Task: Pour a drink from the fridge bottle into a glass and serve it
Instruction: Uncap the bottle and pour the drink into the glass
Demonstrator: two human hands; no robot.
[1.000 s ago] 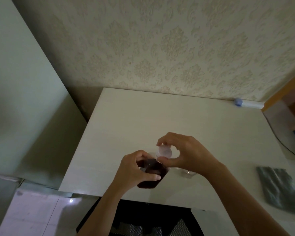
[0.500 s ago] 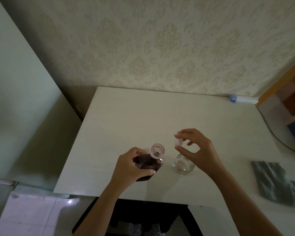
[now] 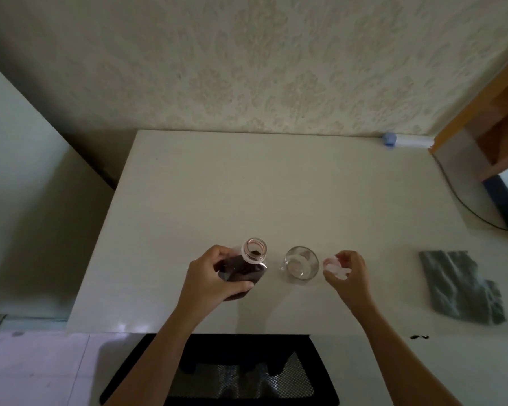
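A clear bottle (image 3: 247, 266) of dark reddish-brown drink stands uncapped on the white table (image 3: 276, 194), its open mouth facing up. My left hand (image 3: 210, 278) grips its body from the left. Just right of it stands a small empty glass (image 3: 301, 263), upright. My right hand (image 3: 349, 272) is right of the glass, low over the table, and pinches the pale pink bottle cap (image 3: 335, 266) between thumb and fingers.
A grey-green cloth (image 3: 461, 285) lies at the table's right. A white tube with a blue end (image 3: 405, 140) lies along the back edge by the wall. A dark cable (image 3: 464, 206) runs at far right. A black mesh chair (image 3: 232, 373) is under the front edge.
My right hand lifted the cap off the bottle and carried it rightward, past the glass, down toward the table. My left hand kept hold of the bottle.
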